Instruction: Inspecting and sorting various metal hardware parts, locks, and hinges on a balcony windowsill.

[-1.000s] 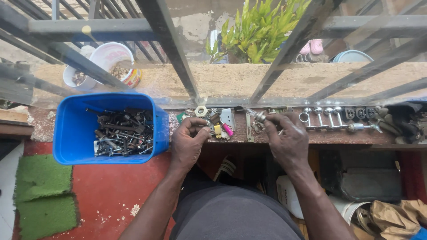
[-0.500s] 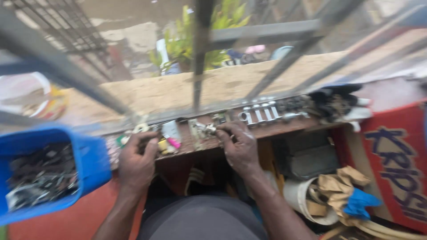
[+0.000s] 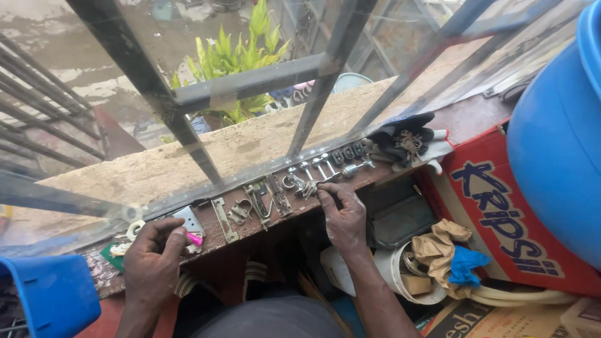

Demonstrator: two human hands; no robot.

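My right hand (image 3: pixel 343 216) reaches onto the wooden ledge (image 3: pixel 294 209), its fingertips pinched on a small metal fitting (image 3: pixel 308 188) beside a row of round-headed metal knobs (image 3: pixel 313 166). My left hand (image 3: pixel 152 258) rests at the ledge's left end with fingers curled. Its fingertips lie by a small pink piece (image 3: pixel 195 239) and a flat metal plate (image 3: pixel 187 219). Whether it holds anything is hidden. Between the hands lie a metal strip (image 3: pixel 224 220), a latch (image 3: pixel 240 211) and hinges (image 3: pixel 268 197).
A blue tub (image 3: pixel 50 297) sits at the lower left and a big blue barrel (image 3: pixel 557 138) at the right. Below the ledge are a red cardboard box (image 3: pixel 501 219) and a white bucket (image 3: pixel 395 275) with paper and a blue rag. Window bars (image 3: pixel 250 81) stand behind. A dark cloth with keys (image 3: pixel 404 141) lies on the ledge.
The view has swung right and tilted. My right hand has moved along the ledge from the middle pile to the row of knobs. My left hand stayed near the pink piece.
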